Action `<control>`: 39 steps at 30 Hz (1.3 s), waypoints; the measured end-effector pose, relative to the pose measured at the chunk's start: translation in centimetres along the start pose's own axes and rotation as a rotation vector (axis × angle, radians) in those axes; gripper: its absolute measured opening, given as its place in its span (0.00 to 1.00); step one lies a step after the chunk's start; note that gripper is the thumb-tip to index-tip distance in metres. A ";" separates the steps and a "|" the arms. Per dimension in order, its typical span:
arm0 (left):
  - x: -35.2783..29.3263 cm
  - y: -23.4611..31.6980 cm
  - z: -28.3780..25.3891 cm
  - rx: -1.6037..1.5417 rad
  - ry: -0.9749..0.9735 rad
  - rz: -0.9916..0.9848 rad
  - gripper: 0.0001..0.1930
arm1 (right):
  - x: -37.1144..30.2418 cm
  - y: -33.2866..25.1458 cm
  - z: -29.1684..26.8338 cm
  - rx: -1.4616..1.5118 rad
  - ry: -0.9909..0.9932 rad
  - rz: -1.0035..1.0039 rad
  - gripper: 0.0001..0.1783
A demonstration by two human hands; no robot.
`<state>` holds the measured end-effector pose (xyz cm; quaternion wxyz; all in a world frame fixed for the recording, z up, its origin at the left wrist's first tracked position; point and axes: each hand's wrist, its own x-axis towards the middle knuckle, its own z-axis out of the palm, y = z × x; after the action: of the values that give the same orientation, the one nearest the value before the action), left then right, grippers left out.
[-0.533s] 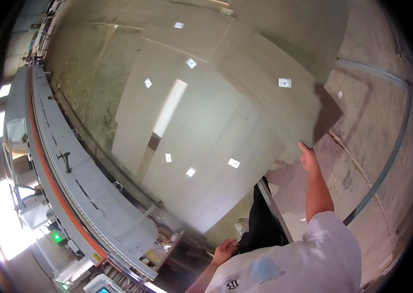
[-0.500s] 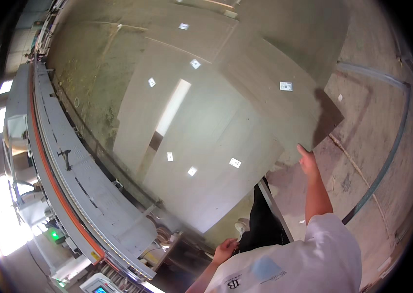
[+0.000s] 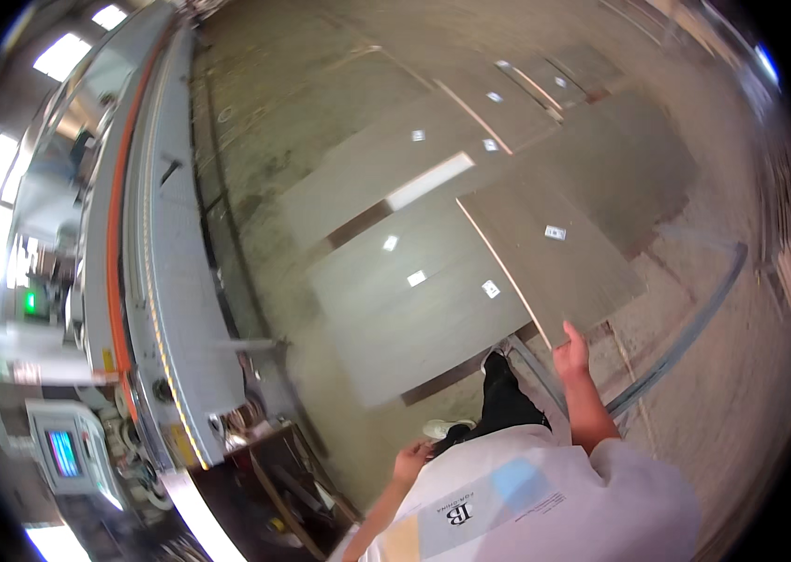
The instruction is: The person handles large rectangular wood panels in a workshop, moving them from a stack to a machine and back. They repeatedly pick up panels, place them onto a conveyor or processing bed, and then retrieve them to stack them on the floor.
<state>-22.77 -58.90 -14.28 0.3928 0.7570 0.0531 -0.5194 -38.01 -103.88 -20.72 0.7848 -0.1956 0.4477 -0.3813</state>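
My right hand grips the near corner of a grey-brown rectangular panel, its thumb on top and the other fingers hidden beneath. This panel has a pale long edge and a small white label. It lies across or just above a larger glossy grey panel; I cannot tell whether they touch. Low by my dark trousers, my left hand hangs with its fingers loosely bent and nothing visible in it.
More labelled panels spread out beyond, with a white strip among them. A long machine with an orange rail runs along the left, near a control screen. Metal floor framing stands at right; a dark cabinet is near left.
My view has turned, bringing more of the machine and the far panels into sight. The right hand keeps its grip on the panel, whose pale long edge now shows. My left hand stays low.
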 end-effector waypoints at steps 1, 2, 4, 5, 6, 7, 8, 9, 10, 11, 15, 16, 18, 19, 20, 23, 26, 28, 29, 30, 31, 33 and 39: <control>-1.4 -1.6 -1.2 0.030 0.034 -0.003 0.17 | -4.1 0.0 1.7 0.156 -0.076 0.124 0.17; -3.0 -2.7 -3.0 0.065 0.072 -0.011 0.18 | -7.8 0.6 3.1 0.168 -0.104 0.177 0.18; -4.0 -8.6 -5.4 0.039 0.174 0.018 0.20 | -13.6 2.4 4.6 0.155 -0.179 0.248 0.20; -4.7 -11.3 -6.6 0.007 0.221 0.027 0.20 | -15.4 4.1 5.0 0.134 -0.234 0.282 0.20; -5.7 -13.6 -7.8 -0.026 0.273 0.030 0.20 | -17.3 5.4 6.2 0.102 -0.290 0.334 0.21; -7.0 -16.0 -8.8 -0.067 0.332 0.026 0.20 | -19.3 6.7 7.6 0.063 -0.350 0.393 0.22; -7.6 -18.5 -10.0 -0.042 0.366 0.024 0.20 | -20.9 8.1 8.8 0.032 -0.401 0.438 0.23; -7.9 -20.8 -11.0 -0.018 0.395 0.016 0.20 | -21.9 9.8 9.7 -0.008 -0.471 0.478 0.24; -10.1 -22.5 -13.2 0.006 0.375 -0.006 0.20 | -25.5 10.2 12.0 -0.070 -0.501 0.498 0.25; -10.7 -24.0 -14.3 0.000 0.396 -0.001 0.20 | -26.7 11.3 13.3 -0.101 -0.546 0.527 0.27; -12.3 -28.7 -18.0 -0.104 0.476 -0.036 0.21 | -29.2 17.0 18.5 -0.231 -0.803 0.714 0.32; -12.5 -29.3 -18.9 -0.149 0.493 -0.066 0.21 | -30.4 18.6 20.5 -0.255 -0.825 0.727 0.33; -13.5 -27.3 -20.3 -0.196 0.571 -0.029 0.20 | -31.0 21.8 23.9 -0.322 -0.876 0.767 0.33; -14.0 -26.8 -20.9 -0.217 0.610 -0.016 0.20 | -31.4 23.7 25.5 -0.355 -0.898 0.791 0.33; -13.0 -28.6 -21.2 -0.203 0.649 0.062 0.20 | -31.5 26.4 26.9 -0.385 -0.919 0.808 0.31; -10.3 -32.1 -23.2 -0.246 0.703 0.228 0.19 | -33.0 34.2 32.1 -0.435 -1.006 0.862 0.27; -11.7 -31.5 -26.1 -0.441 0.703 0.193 0.19 | -38.1 40.5 39.3 -0.442 -1.084 0.932 0.24; -13.5 -30.8 -28.2 -0.501 0.780 0.077 0.20 | -40.8 44.6 43.0 -0.495 -1.063 0.963 0.21; -14.5 -30.3 -29.9 -0.560 0.762 0.093 0.20 | -40.5 47.2 43.6 -0.519 -1.088 0.978 0.21; -15.4 -29.9 -32.0 -0.615 0.741 0.111 0.19 | -39.5 50.5 43.8 -0.539 -1.110 0.990 0.21; -16.6 -29.3 -33.9 -0.671 0.724 0.124 0.19 | -38.3 53.7 43.9 -0.560 -1.132 1.008 0.21; -18.2 -27.6 -38.3 -0.584 0.779 -0.023 0.17 | -38.4 57.5 45.2 -0.594 -1.140 1.094 0.19; -18.3 -28.0 -50.6 -1.258 0.813 0.119 0.14 | -42.8 63.9 49.7 -0.760 -0.994 1.063 0.16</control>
<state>-7.09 -0.83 -6.49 0.7282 0.5234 0.4399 -0.0486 18.15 -32.03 -12.45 0.8477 -0.3560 0.1792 0.3502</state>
